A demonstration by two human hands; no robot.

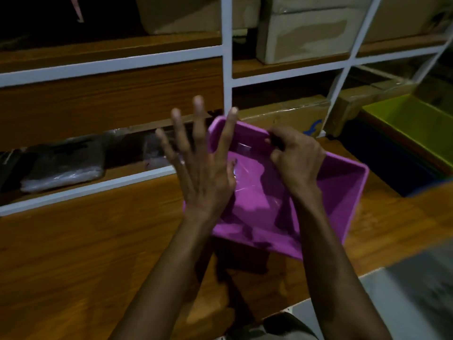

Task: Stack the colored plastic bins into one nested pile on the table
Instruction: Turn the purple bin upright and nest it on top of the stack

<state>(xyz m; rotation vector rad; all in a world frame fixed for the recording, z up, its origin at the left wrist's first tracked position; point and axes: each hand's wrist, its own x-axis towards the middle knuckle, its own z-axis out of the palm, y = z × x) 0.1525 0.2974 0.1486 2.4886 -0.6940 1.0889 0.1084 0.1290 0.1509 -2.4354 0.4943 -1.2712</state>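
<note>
A purple plastic bin (340,192) is held tilted above the wooden table (73,253), its open side facing me. My right hand (296,158) is shut on the bin's far rim. In front of the bin's left wall my left hand (203,165) is spread flat with fingers apart, holding nothing. A shiny clear film shows on the bin's floor between my hands. At the right edge a green bin (414,126) sits inside a dark blue bin (392,165).
A white-framed shelf unit (226,55) with wooden boards stands behind the table, holding cardboard boxes (306,30) and plastic-wrapped dark bundles (61,163). A taped cardboard box (289,116) lies behind the purple bin. The table's front edge runs at the lower right.
</note>
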